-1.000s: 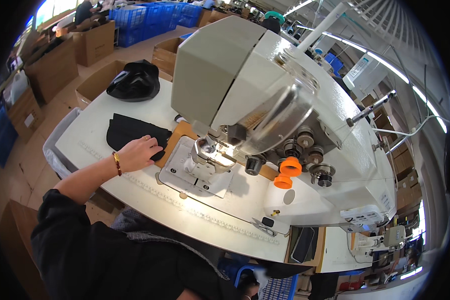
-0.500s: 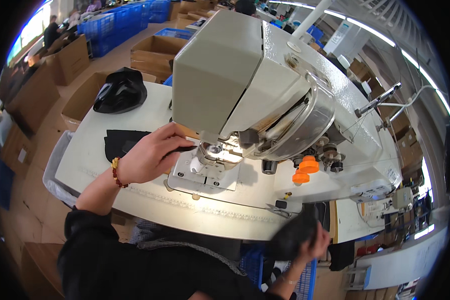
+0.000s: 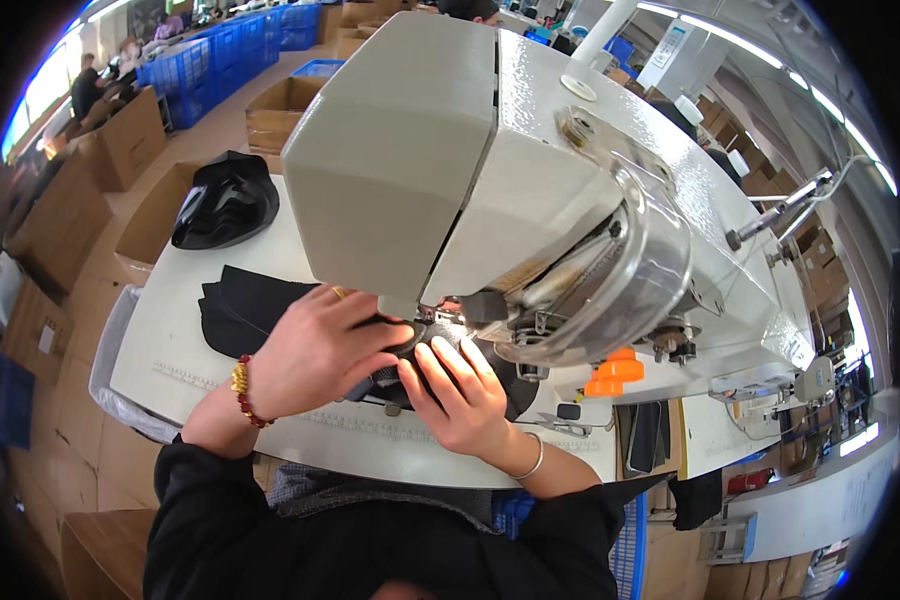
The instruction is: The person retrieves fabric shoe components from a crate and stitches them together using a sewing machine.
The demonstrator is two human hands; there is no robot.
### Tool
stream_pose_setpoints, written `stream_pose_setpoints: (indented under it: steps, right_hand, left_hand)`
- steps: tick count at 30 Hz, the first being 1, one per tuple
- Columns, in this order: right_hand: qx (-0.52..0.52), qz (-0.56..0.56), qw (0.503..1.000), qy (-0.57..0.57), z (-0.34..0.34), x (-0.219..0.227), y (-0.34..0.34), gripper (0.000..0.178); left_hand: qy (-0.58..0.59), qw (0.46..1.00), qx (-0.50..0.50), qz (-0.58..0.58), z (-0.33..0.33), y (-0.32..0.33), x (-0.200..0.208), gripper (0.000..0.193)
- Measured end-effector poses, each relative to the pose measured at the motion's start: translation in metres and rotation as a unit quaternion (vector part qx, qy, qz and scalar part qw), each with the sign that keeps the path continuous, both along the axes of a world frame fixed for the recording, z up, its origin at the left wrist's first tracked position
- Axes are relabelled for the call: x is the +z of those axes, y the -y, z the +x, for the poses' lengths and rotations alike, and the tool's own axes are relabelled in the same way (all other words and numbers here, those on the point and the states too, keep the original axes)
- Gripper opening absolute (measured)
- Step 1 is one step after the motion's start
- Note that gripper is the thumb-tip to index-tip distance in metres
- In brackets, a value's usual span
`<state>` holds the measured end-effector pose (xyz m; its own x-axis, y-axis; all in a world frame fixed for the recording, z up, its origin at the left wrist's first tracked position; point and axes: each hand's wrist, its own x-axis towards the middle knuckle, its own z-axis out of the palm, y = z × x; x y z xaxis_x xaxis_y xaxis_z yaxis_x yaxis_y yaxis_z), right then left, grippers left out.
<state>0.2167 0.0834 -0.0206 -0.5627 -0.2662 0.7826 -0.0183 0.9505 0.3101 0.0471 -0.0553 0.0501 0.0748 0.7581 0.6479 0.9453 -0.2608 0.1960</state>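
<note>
A black fabric piece [image 3: 511, 384] lies under the needle area of a large pale sewing machine [image 3: 395, 150], lit by the machine's lamp. My left hand [image 3: 315, 352] pinches its left part, with thumb and fingertips close to the needle. From the right, my right hand [image 3: 460, 400] grips the near edge, its fingers close together on the material. Both hands cover much of the piece, so its full shape is hidden. Left of my left hand, flat black fabric pieces [image 3: 242, 310] lie overlapped on the white table [image 3: 175, 345].
A glossy black moulded form [image 3: 226, 203] sits at the table's far left. Orange knobs [image 3: 615, 372] stick out below the machine arm. Dark strips [image 3: 647, 438] lie in a carton at the right. A cardboard box [image 3: 155, 225] stands beyond the table's left edge.
My right hand has come up from the lower right with the black piece and brought it under the needle area. My left hand has moved slightly nearer and now meets it there.
</note>
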Motion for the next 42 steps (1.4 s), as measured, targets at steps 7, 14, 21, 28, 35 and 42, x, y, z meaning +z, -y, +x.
stream_pose_setpoints:
  steps: [7, 14, 21, 28, 35, 42]
  right_hand:
    - [0.051, -0.063, 0.996, 0.037, 0.012, -0.015, -0.015, 0.025]
    - [0.055, -0.012, 0.997, 0.06, 0.017, -0.016, -0.024, 0.032]
    - [0.065, -0.003, 0.996, 0.056, 0.015, -0.003, -0.024, 0.032]
    - [0.069, -0.02, 0.995, 0.07, 0.015, -0.008, -0.024, 0.033]
    - [-0.137, 0.255, 0.954, 0.077, 0.042, -0.046, -0.045, 0.045]
    - [-0.375, 0.709, 0.565, 0.192, 0.055, -0.118, -0.118, 0.069]
  left_hand:
    - [-0.01, 0.999, 0.028, -0.018, 0.009, -0.013, -0.019, 0.026]
    - [0.055, 0.996, 0.004, -0.063, 0.007, -0.016, -0.035, 0.026]
    - [-0.012, 0.999, 0.029, 0.001, 0.012, -0.013, -0.022, 0.028]
    - [-0.009, 0.999, 0.042, 0.004, 0.013, -0.015, -0.03, 0.028]
    - [-0.004, 0.999, 0.041, 0.003, 0.012, -0.016, -0.029, 0.032]
    - [-0.04, 0.998, 0.051, 0.012, 0.016, -0.018, -0.019, 0.033]
